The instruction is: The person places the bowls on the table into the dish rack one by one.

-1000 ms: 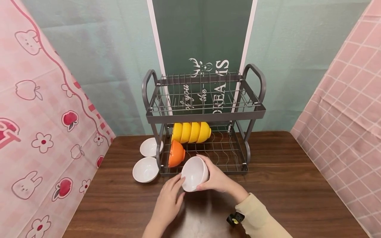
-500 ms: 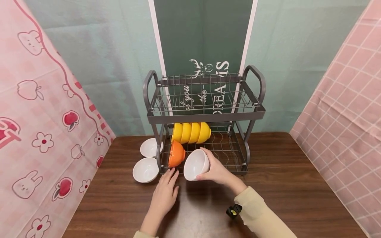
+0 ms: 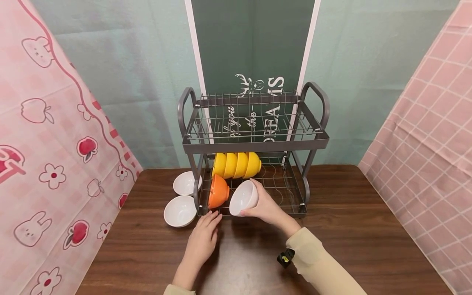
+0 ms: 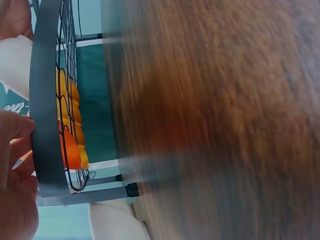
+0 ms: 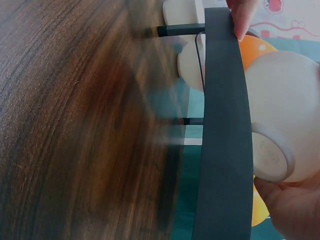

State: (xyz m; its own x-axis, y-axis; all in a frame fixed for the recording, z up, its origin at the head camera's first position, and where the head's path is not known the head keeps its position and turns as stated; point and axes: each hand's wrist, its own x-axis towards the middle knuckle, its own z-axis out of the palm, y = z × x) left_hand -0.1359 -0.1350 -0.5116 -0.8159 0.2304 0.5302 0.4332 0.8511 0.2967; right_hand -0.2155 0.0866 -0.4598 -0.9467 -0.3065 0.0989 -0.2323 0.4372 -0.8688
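My right hand [image 3: 267,207] grips a white bowl [image 3: 243,198] by its rim and base, tilted with its mouth to the left, over the front edge of the rack's lower tier. In the right wrist view the bowl's round foot [image 5: 270,157] faces the camera. My left hand [image 3: 202,237] rests its straight fingertips on the front rail [image 4: 45,100] of the dish rack, just below an orange bowl [image 3: 219,191]. That orange bowl stands on its side at the lower tier's left front. Behind it several yellow bowls [image 3: 236,165] stand nested on their sides.
Two white bowls, a front one [image 3: 180,211] and a back one [image 3: 186,183], sit upright on the wooden table [image 3: 129,246] left of the rack. The rack's upper tier [image 3: 254,145] overhangs the lower one. Curtains hang behind and at both sides.
The right hand has carried the white bowl up and back toward the lower tier. My left hand has let go of that bowl and moved left to the rack's front rail.
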